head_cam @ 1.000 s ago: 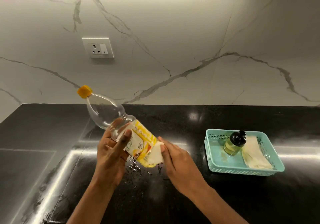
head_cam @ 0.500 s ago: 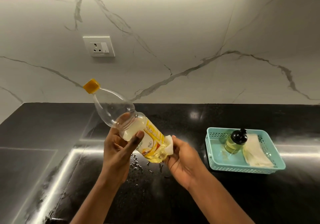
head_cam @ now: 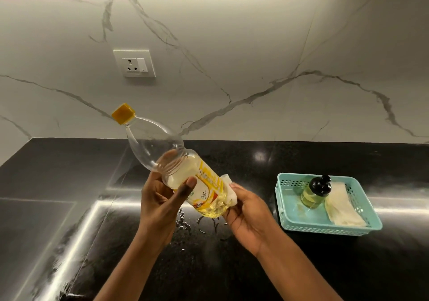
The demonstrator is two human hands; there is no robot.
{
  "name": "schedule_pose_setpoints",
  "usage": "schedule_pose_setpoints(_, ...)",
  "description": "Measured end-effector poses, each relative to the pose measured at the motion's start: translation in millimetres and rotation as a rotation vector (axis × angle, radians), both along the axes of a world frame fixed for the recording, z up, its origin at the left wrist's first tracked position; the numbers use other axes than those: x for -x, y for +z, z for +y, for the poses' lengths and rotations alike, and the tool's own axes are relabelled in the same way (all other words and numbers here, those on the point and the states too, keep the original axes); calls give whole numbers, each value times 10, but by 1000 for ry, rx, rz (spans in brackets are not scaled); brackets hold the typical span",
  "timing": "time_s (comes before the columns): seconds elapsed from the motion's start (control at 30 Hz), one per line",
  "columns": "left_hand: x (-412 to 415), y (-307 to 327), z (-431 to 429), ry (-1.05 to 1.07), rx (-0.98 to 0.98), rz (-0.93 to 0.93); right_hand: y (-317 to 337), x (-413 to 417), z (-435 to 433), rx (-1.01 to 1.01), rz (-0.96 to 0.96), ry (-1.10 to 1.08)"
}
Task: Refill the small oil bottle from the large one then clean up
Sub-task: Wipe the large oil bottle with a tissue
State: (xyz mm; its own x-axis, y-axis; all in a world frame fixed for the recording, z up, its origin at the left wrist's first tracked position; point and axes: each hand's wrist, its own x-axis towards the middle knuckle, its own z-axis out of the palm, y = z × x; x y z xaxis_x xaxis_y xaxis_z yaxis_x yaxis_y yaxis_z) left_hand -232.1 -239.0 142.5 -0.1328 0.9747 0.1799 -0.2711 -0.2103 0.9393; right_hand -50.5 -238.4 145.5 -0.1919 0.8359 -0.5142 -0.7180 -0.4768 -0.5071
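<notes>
The large oil bottle (head_cam: 176,161) is clear plastic with a yellow cap and a yellow label, tilted with its cap up to the left. A little yellow oil sits in its lower end. My left hand (head_cam: 160,198) grips its middle. My right hand (head_cam: 248,214) presses a white tissue (head_cam: 229,191) against the bottle's lower side near the base. The small oil bottle (head_cam: 313,191), round with a black cap and yellow oil inside, stands in the teal basket (head_cam: 301,226) at the right.
A folded white cloth (head_cam: 343,207) lies in the basket beside the small bottle. Oil droplets (head_cam: 192,224) spot the black counter (head_cam: 69,184) under the large bottle. A marble wall with a socket (head_cam: 134,63) stands behind.
Both hands lifted the large bottle a little and tilted it more upright. The tissue slid along the lower side of the bottle towards its base.
</notes>
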Motion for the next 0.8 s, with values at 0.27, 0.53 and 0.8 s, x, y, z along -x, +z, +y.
schedule_pose_setpoints(0.27, 43, -30, -9, -66, 44, -155, -133, 96, -177, 46, 281, 181)
schedule_pose_setpoints(0.53, 143, -75, -17, -239, 59, -113, -42, -136, -27, -80, 28, 389)
schedule_pose_setpoints(0.8, 154, -58, -5, -239, 118, -133, -114, -30, -272, -299, -109, 274)
